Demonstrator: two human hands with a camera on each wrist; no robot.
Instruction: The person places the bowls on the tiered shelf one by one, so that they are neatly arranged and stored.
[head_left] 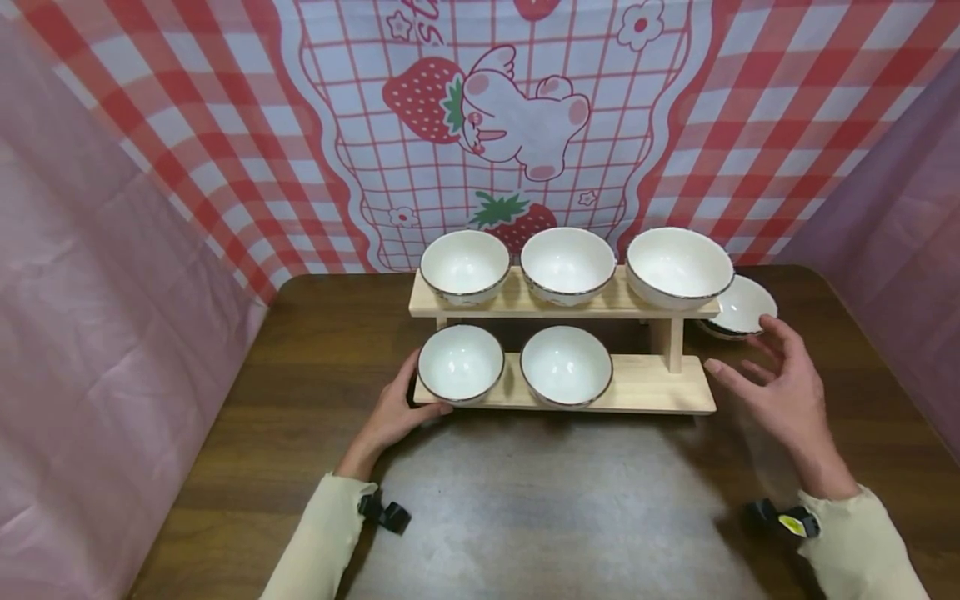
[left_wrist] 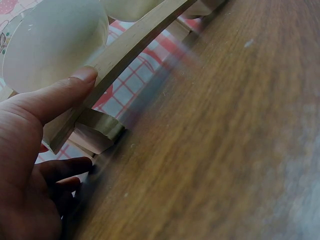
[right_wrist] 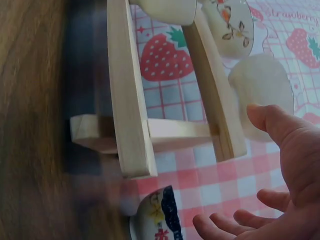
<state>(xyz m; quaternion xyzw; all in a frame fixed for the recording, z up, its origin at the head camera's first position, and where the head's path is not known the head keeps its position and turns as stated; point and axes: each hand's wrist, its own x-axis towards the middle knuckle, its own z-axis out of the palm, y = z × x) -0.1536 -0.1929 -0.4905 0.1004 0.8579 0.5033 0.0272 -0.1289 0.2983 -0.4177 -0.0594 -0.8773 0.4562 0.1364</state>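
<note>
A two-tier wooden rack (head_left: 652,385) carries white, thin dark-rimmed bowls. Three stand along the upper tier, the right one (head_left: 678,265) being the widest; a left bowl (head_left: 460,364) and a middle bowl (head_left: 567,367) sit on the lower tier. My left hand (head_left: 396,408) grips the rack's lower left end, its thumb (left_wrist: 65,95) on the front edge beside the left bowl. Off the rack's right end, my right hand (head_left: 787,396) holds nothing, fingers spread and loosely bent. Just beyond its fingertips is another bowl (head_left: 742,305) on the table, with a patterned outside (right_wrist: 156,215).
The brown wooden table (head_left: 525,500) extends in front of the rack and to both sides. A red-and-white checked cloth with strawberries (head_left: 540,108) hangs close behind the rack. Pink cloths (head_left: 97,292) hang at the left and right.
</note>
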